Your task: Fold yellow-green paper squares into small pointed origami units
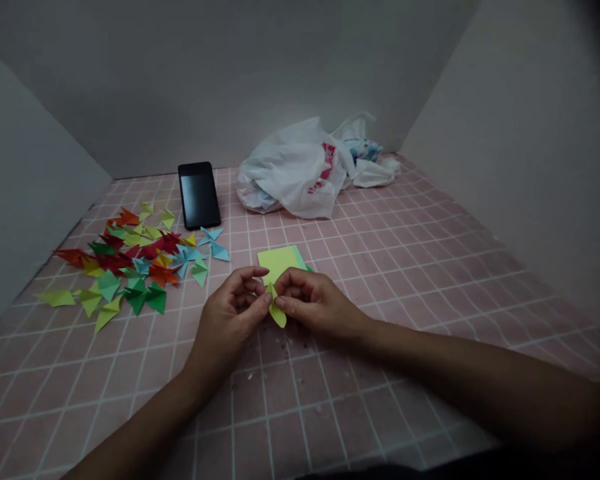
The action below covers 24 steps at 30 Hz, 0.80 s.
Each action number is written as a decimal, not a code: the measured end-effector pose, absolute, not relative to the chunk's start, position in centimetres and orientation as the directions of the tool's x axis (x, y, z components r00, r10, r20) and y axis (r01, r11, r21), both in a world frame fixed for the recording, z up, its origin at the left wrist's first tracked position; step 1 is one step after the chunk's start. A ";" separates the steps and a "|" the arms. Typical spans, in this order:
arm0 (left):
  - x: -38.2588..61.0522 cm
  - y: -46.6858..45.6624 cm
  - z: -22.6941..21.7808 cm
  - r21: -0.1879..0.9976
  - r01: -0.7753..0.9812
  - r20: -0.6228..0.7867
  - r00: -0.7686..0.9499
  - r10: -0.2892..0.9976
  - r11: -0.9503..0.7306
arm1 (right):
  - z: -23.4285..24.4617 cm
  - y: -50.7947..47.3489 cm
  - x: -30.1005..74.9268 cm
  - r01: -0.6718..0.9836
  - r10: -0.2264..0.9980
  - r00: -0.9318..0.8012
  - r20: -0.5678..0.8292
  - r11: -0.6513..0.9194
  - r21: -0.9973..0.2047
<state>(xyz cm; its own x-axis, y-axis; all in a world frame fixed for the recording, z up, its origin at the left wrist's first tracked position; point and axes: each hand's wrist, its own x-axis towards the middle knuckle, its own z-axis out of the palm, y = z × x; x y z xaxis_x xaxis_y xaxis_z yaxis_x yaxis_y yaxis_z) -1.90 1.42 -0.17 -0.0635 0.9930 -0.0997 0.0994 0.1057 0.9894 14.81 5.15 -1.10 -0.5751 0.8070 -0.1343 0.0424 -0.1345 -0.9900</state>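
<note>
left hand [230, 303] and right hand [313, 300] together, both pinching small folded yellow-green paper piece [277, 311] | just in front of flat yellow-green paper stack [279, 260] | colourful folded paper triangles [130, 263] left of stack | black phone [199, 195], white plastic bag [293, 170] behind, red print unreadable

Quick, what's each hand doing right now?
Left hand: closed, pinching the yellow-green paper.
Right hand: closed, pinching the same paper from the other side.
</note>
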 end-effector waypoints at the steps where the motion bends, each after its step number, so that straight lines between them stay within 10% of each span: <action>1: -1.9 1.4 -0.1 0.986 0.135 -0.094 -0.046 0.994 0.100 | -1.2 5.2 14.8 0.051 0.808 -0.573 -0.135 -0.129 -0.990; 24: -0.5 0.0 -0.2 0.988 0.140 -0.033 -0.192 0.981 0.060 | -1.6 4.6 14.5 0.039 0.901 -0.428 0.066 0.091 -0.995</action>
